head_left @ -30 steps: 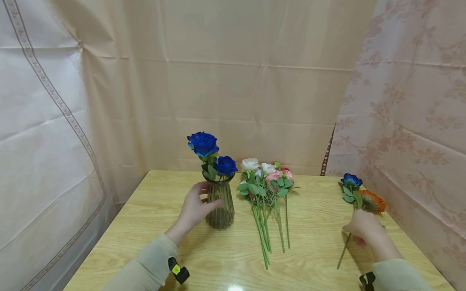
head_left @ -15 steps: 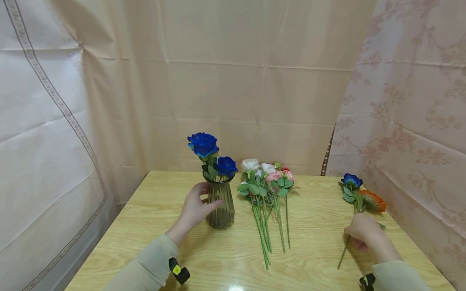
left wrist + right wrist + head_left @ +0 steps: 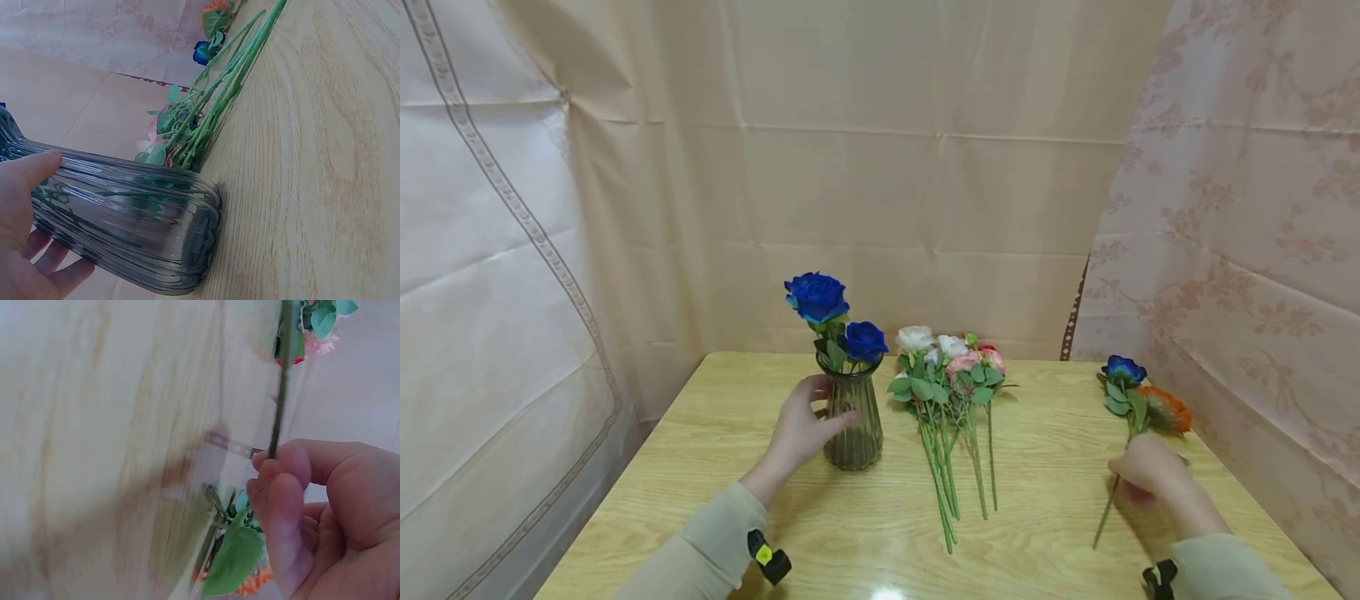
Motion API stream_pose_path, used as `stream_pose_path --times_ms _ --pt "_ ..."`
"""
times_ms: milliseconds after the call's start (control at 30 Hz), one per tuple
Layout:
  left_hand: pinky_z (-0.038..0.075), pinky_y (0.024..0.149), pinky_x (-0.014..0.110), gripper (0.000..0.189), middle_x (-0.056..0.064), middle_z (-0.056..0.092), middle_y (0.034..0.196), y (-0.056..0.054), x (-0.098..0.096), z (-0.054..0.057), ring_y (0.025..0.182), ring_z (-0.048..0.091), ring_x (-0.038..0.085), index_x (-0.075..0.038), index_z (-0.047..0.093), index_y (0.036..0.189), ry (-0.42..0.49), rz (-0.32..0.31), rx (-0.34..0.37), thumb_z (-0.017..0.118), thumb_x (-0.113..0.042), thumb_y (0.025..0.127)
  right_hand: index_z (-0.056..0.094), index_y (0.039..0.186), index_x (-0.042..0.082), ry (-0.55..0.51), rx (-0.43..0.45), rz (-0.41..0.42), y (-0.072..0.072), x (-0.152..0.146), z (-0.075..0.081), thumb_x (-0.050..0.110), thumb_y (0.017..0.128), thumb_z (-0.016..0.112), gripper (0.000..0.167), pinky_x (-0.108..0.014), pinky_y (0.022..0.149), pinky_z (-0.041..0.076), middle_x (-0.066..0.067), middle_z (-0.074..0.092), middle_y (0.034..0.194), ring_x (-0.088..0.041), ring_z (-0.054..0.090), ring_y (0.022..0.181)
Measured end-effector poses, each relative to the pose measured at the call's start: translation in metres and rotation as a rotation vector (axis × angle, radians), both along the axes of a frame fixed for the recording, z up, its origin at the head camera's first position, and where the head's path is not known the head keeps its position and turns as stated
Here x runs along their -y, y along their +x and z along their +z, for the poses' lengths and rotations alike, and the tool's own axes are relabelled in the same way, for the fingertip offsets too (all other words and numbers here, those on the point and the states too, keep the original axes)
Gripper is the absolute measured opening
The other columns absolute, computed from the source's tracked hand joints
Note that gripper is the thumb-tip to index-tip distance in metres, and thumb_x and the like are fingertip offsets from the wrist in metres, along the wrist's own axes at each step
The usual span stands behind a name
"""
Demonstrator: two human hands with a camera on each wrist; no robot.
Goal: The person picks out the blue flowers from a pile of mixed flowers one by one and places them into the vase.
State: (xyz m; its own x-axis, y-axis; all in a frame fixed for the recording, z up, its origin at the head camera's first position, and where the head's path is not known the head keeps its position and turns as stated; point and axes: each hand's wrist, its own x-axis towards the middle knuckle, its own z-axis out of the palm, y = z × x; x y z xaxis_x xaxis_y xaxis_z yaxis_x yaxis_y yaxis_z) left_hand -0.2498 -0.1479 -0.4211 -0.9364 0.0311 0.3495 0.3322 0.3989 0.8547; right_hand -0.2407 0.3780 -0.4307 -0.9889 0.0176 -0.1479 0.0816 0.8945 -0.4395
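Observation:
A ribbed, smoky glass vase (image 3: pixel 854 429) stands upright on the table and holds two blue roses (image 3: pixel 817 297). My left hand (image 3: pixel 802 431) grips it from the left, thumb across the near side and fingers behind. In the left wrist view the glass vase (image 3: pixel 125 212) shows its base against the wood. Far to the right, my right hand (image 3: pixel 1153 468) pinches the stem of another blue rose (image 3: pixel 1123 370) between thumb and fingers. The dark stem (image 3: pixel 283 394) runs out past the fingertips in the right wrist view. An orange flower (image 3: pixel 1167 410) lies beside that rose.
Between the hands lies a bunch of white flowers (image 3: pixel 915 339) and pink flowers (image 3: pixel 964 364), green stems pointing toward me. The wooden table (image 3: pixel 1037 533) meets a beige curtain (image 3: pixel 880 183) behind and a floral curtain (image 3: pixel 1255 250) at the right.
My right hand shifts slightly along the rose stem, down and then back up, and the stem's lower end has risen a little. The left hand and vase stay put.

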Motion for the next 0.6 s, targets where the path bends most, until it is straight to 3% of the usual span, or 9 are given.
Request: stream_pose_path --times_ms 233,600 --pt "0.057 0.092 0.049 0.066 0.008 0.059 0.130 0.000 0.001 0.000 0.117 0.057 0.029 -0.008 0.056 0.137 -0.003 -0.002 0.002 0.089 -0.026 0.082 0.065 0.055 0.005 -0.003 -0.083 -0.007 -0.002 0.001 0.006 0.010 0.088 0.056 0.035 -0.032 0.044 0.051 0.000 0.058 0.046 -0.017 0.059 0.043" --pt "0.057 0.092 0.049 0.066 0.007 0.059 0.130 0.000 0.000 0.000 0.117 0.057 0.029 -0.008 0.056 0.137 -0.001 -0.003 -0.005 0.089 -0.026 0.082 0.067 0.059 0.001 -0.073 -0.068 -0.027 -0.005 0.016 0.031 0.009 0.093 0.052 0.038 -0.035 0.050 0.059 -0.002 0.061 0.049 -0.019 0.066 0.048"
